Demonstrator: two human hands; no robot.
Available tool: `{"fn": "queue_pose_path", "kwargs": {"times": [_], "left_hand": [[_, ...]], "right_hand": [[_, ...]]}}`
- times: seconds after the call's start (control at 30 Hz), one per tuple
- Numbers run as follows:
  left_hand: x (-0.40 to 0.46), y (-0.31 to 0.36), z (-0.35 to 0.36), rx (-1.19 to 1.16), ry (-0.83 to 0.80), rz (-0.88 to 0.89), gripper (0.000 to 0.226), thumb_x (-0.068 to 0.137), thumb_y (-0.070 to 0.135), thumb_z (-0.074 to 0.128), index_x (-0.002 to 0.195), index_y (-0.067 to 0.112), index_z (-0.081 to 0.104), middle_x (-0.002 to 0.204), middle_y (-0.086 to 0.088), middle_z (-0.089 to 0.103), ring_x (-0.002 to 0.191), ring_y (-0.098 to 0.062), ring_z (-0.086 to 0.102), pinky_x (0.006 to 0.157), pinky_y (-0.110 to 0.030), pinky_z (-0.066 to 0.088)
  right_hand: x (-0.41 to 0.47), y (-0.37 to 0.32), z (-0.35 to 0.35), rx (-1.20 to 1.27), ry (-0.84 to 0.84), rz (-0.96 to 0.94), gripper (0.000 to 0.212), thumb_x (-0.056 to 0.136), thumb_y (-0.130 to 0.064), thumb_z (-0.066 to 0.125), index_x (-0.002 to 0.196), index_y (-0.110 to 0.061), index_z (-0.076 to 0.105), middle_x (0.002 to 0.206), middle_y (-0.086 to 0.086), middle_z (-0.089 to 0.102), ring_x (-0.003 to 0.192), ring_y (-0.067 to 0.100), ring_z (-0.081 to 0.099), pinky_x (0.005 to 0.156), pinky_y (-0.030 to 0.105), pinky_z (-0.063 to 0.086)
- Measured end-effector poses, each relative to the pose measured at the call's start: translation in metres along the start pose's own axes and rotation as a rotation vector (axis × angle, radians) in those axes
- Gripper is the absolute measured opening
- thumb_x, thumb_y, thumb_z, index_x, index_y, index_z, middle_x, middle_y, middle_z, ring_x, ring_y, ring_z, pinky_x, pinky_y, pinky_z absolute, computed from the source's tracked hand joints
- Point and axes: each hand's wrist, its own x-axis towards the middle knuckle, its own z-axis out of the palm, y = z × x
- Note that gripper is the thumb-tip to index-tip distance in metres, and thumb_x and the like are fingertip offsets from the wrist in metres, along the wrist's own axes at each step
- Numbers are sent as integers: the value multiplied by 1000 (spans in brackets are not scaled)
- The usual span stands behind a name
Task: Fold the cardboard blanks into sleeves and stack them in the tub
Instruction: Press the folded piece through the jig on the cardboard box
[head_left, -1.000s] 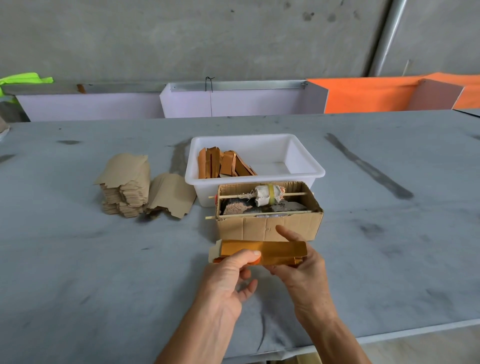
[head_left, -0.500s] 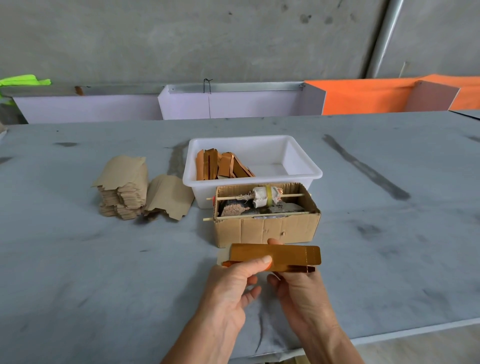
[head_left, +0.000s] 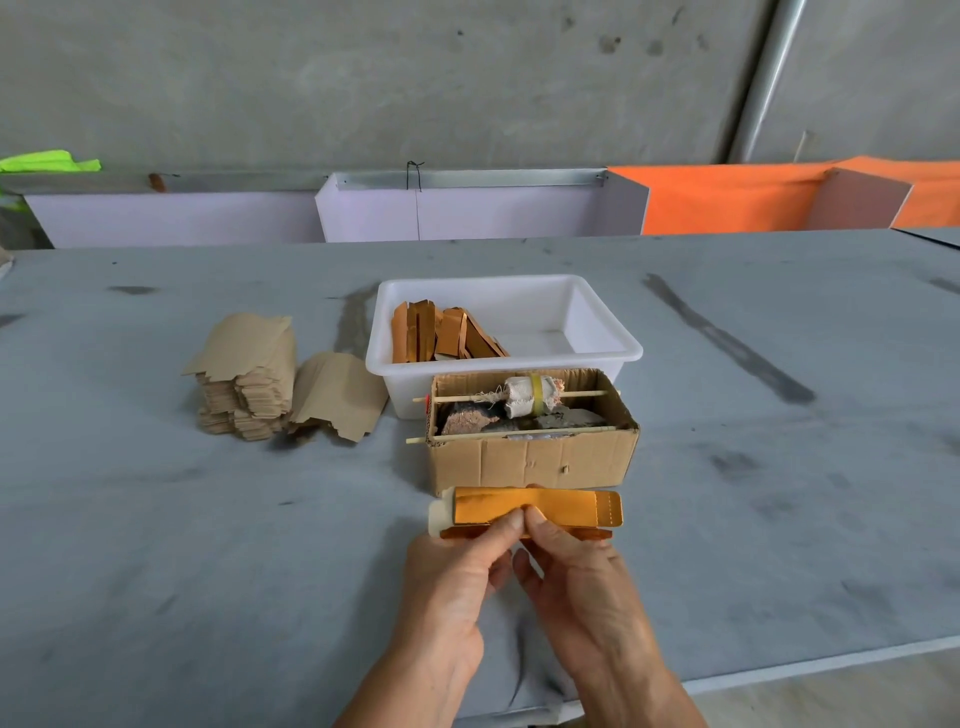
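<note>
Left hand (head_left: 457, 587) and right hand (head_left: 582, 592) both pinching gold sleeve (head_left: 535, 512) mid-length, thumbs touching; held just before cardboard box (head_left: 530, 457); white tub (head_left: 602, 338) behind.

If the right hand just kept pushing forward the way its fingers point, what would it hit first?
Beyond the orange sleeve the right hand is pinching, it would probably meet the near wall of the brown cardboard box, which sits just behind the sleeve. The white tub lies farther back. Depth is hard to judge here.

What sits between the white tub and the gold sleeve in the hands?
In the head view, an open cardboard box of scraps, with two sticks across its top, stands between the tub and the sleeve.
</note>
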Motion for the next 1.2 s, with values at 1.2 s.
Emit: {"fn": "queue_pose_path", "kwargs": {"times": [1.2], "left_hand": [[24, 50, 6, 155, 116, 235, 16, 83, 8, 69, 68, 15, 69, 66, 0, 68, 62, -17, 60, 53, -27, 49]], "right_hand": [[32, -68, 37, -516, -36, -43, 9, 84, -17, 68, 87, -8, 69, 82, 7, 75, 77, 19, 73, 75, 36, 51]]}}
